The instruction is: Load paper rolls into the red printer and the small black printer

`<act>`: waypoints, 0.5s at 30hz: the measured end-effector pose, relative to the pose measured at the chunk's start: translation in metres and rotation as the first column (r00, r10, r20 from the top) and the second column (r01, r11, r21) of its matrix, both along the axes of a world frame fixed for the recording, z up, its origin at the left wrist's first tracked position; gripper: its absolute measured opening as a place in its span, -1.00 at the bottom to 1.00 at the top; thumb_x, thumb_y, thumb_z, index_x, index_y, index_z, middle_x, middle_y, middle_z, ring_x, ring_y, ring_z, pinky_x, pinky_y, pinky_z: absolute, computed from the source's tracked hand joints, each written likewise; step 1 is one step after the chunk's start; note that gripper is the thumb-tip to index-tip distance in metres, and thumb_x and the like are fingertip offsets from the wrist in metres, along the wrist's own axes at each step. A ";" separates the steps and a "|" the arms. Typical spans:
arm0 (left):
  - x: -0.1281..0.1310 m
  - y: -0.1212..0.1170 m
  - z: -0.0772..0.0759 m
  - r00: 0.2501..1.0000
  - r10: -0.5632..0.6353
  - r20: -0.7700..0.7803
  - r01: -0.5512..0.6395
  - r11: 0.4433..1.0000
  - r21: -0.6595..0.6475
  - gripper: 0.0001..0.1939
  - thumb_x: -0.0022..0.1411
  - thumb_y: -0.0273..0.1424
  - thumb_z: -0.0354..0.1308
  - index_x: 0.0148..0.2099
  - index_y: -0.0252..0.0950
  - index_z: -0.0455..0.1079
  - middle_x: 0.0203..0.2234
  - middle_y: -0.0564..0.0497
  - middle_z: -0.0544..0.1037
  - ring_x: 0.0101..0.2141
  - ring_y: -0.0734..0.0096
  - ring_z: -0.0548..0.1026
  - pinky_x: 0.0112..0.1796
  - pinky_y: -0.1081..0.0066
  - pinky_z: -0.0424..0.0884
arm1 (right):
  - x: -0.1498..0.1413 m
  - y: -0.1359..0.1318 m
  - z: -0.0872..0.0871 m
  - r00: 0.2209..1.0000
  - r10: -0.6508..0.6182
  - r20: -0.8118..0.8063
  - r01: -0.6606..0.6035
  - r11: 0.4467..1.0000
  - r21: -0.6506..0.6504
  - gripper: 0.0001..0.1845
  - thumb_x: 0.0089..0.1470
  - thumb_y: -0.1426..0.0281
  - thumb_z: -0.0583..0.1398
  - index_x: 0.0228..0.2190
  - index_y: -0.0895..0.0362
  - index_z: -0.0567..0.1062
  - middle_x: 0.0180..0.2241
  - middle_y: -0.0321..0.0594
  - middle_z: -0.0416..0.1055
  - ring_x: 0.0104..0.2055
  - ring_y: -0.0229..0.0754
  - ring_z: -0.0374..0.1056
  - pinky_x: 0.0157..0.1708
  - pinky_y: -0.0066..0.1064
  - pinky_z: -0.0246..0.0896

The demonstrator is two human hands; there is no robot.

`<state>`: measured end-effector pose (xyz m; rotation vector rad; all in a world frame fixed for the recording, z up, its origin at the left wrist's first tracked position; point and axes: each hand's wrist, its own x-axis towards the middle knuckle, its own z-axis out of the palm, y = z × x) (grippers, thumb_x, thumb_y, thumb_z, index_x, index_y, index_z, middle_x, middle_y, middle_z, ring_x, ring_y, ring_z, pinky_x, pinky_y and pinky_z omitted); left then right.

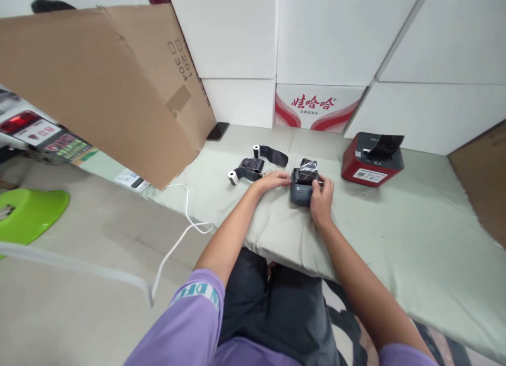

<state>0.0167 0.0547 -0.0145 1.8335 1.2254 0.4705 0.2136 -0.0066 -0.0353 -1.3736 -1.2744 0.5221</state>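
A small black receipt printer [302, 194] lies on the cloth-covered surface in front of me, with glossy black paper [308, 170] standing out of its top. My right hand [321, 197] wraps its right side, thumb on the top edge. At the left side, the fingertips of my left hand [275, 180] are pressed together against the printer's edge. Just beyond my left hand lie two small paper rolls, a near one [233, 177] and a farther one [256, 151], with black strips unrolled from them. To the right stands a red and black printer [366, 163], a black sheet rising from its top.
White boxes [324, 34] are stacked along the back, one with red lettering [316, 108]. A large cardboard box [158, 81] leans at the left beside a phone [218, 131]. A white cable [187, 208] hangs over the front edge. A green stool [35, 210] is at far left.
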 end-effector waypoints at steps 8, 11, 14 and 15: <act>0.004 -0.020 -0.008 0.987 0.131 -0.089 -0.104 0.959 0.262 -0.67 0.36 -0.20 0.01 -0.33 -0.26 0.47 -0.47 0.11 0.52 -0.31 0.35 0.47 0.19 0.12 0.07 | 0.013 0.015 0.000 0.983 0.182 -0.025 -0.184 0.979 -0.084 -0.32 0.24 -0.05 -0.06 0.20 0.02 0.41 0.17 -0.07 0.29 0.30 -0.04 0.15 0.38 -0.05 -0.12; 0.005 -0.024 -0.005 0.986 0.135 -0.097 -0.105 0.957 0.269 -0.69 0.36 -0.21 0.02 -0.33 -0.25 0.48 -0.47 0.11 0.53 -0.32 0.35 0.46 0.17 0.16 0.12 | 0.024 0.025 -0.001 0.966 0.258 0.007 -0.255 0.960 -0.119 -0.24 0.25 -0.11 -0.12 0.27 0.03 0.33 0.25 -0.05 0.26 0.34 -0.03 0.12 0.38 -0.03 -0.13; 0.006 -0.025 -0.003 0.985 0.150 -0.088 -0.121 0.955 0.271 -0.71 0.36 -0.22 0.03 -0.30 -0.24 0.50 -0.44 0.10 0.56 -0.30 0.35 0.47 0.16 0.17 0.13 | 0.034 0.031 -0.001 0.946 0.324 0.000 -0.319 0.934 -0.161 -0.22 0.26 -0.13 -0.15 0.30 0.02 0.28 0.28 -0.06 0.27 0.34 -0.01 0.14 0.34 0.02 -0.05; 0.007 -0.026 -0.002 0.983 0.159 -0.088 -0.130 0.953 0.272 -0.71 0.36 -0.22 0.04 -0.29 -0.24 0.50 -0.43 0.10 0.57 -0.30 0.34 0.48 0.17 0.17 0.12 | 0.036 0.032 0.000 0.941 0.338 -0.007 -0.334 0.926 -0.177 -0.22 0.27 -0.13 -0.17 0.30 0.01 0.29 0.29 -0.08 0.28 0.33 0.00 0.15 0.32 0.03 -0.03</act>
